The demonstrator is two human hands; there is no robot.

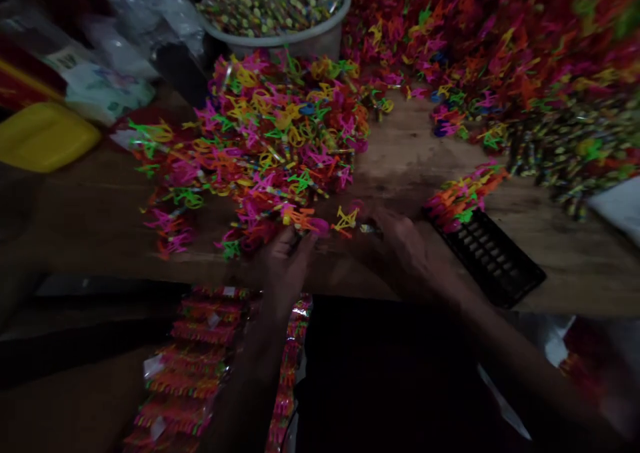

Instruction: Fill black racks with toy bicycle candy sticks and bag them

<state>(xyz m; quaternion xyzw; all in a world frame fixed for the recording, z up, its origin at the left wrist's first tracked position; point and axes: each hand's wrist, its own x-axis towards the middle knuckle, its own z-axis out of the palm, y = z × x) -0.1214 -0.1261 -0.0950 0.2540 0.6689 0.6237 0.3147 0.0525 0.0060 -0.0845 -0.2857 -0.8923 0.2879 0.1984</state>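
I'm seeing L hand (pixel 287 256) & R hand (pixel 403 249) pinching small light plastic toys (pixel 345 221) (stiff, snaggy; take by stem) just below the big toy pile (pixel 265 139).

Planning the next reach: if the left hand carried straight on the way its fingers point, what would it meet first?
Probably the pile of neon plastic pieces on the wooden table. The left hand points up and away, its fingertips already at the pile's near edge. Blur and darkness leave depth uncertain.

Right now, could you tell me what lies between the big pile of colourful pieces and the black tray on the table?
In the head view, bare wooden table separates the pile from the black tray.
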